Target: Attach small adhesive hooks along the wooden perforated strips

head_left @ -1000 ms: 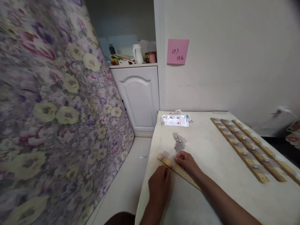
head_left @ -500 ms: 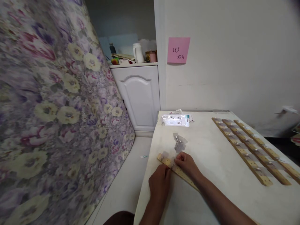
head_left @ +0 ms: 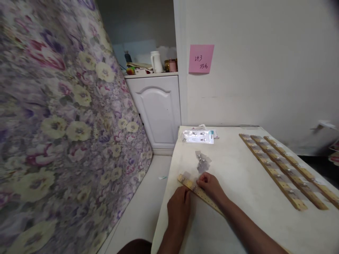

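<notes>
A long wooden strip lies slanted on the white table near its left edge. My right hand rests on the strip with its fingertips pinched together on something small against the wood; I cannot make out what. My left hand sits just below the strip's near side, fingers curled, its tips touching the strip. A small heap of clear plastic bags with little metal parts lies just beyond my right hand.
Three more wooden strips with small parts on them lie side by side at the right. A clear blister pack lies at the table's far edge. A flowered mattress leans at the left. A pink note hangs on the wall.
My left hand has slid slightly down and left, away from the strip's top. The right hand stays on the strip. The view shifted a little.
</notes>
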A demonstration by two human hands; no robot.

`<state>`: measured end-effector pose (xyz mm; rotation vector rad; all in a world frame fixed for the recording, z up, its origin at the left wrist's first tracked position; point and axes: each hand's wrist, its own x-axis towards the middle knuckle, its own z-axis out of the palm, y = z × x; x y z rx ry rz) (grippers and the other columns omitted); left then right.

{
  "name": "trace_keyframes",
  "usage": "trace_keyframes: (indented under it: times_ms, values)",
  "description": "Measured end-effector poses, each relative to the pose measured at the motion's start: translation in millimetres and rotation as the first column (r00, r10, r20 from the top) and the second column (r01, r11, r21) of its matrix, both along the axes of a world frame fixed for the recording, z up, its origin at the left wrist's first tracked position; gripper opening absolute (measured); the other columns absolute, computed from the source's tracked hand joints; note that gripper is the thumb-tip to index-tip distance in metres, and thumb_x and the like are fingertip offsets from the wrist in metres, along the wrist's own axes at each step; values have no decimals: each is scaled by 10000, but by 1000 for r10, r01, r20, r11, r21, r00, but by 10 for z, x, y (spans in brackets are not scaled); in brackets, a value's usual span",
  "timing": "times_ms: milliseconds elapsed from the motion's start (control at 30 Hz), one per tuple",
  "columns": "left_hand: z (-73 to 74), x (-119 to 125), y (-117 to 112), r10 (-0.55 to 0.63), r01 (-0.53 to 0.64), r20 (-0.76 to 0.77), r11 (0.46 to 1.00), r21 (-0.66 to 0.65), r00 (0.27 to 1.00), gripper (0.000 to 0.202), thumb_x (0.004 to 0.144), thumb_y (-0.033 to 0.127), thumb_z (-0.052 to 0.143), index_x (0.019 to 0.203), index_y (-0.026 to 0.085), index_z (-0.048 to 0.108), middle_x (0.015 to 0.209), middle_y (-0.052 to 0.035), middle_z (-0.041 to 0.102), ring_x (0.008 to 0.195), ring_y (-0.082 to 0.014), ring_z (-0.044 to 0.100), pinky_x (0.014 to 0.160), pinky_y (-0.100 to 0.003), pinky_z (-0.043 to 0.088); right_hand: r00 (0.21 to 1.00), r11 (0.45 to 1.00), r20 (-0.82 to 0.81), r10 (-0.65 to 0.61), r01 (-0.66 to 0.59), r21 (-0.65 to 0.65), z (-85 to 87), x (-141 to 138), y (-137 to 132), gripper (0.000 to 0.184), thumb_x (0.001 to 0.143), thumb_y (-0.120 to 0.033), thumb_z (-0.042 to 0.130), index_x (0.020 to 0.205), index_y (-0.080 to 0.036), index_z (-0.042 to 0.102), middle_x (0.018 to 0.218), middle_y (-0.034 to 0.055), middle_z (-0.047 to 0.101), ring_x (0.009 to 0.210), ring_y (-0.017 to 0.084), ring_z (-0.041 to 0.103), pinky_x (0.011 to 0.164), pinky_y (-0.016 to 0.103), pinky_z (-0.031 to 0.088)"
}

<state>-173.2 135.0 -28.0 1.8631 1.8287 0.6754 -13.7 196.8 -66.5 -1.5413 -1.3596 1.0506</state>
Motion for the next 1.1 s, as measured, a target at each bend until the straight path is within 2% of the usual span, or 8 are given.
trace_keyframes:
  times_ms: [167,367,433,633,967,1100]
  values:
    - [-29,-86,-87,-66,64,32,997,48,997,320,932,271,300,1049,224,594,1011,-42,636,942,-167,579,824,-259,403,1000,1000,-5,3,-3,-13,-23,-7,8,133,647,-269,588,589,-200,489,513,-52,494,511,107,441,487,222,320]
    - [-13,-50,-130,-120,104,-227,991,-80,966,425,902,188,310,1282,245,489,1052,-70,606,975,-202,551,788,-270,402,1000,1000,12,5,-5,9,-22,0,4,124,648,-269,593,591,-200,507,522,-46,514,520,113,455,495,229,328]
    - [-8,-30,-136,-139,119,-287,989,-87,948,486,874,145,327,1329,273,441,1068,-66,595,976,-210,540,773,-277,389,1000,1000,15,7,-7,11,-19,4,3,126,650,-268,592,590,-201,504,522,-45,516,522,114,459,496,228,330]
    - [-28,-16,-159,-158,147,-333,987,-60,930,530,870,133,326,1347,348,406,1051,-37,578,936,-201,517,756,-271,363,1000,1000,19,9,-10,14,-19,10,4,135,651,-271,598,587,-201,501,518,-46,512,517,113,457,493,227,331]
    - [-20,-14,-139,-155,137,-300,987,-81,941,474,902,171,294,1318,343,441,1038,-39,567,928,-196,516,725,-270,352,1000,1000,2,13,-14,28,-33,11,9,141,651,-278,602,591,-201,500,509,-52,500,505,108,447,492,226,328]
    - [3,-9,-132,-167,139,-308,984,-111,937,451,904,189,299,1299,338,460,1061,-36,565,945,-199,514,736,-276,350,1000,1000,16,2,-2,31,-76,5,11,107,651,-277,603,650,-199,530,542,-48,530,528,117,477,505,229,347]
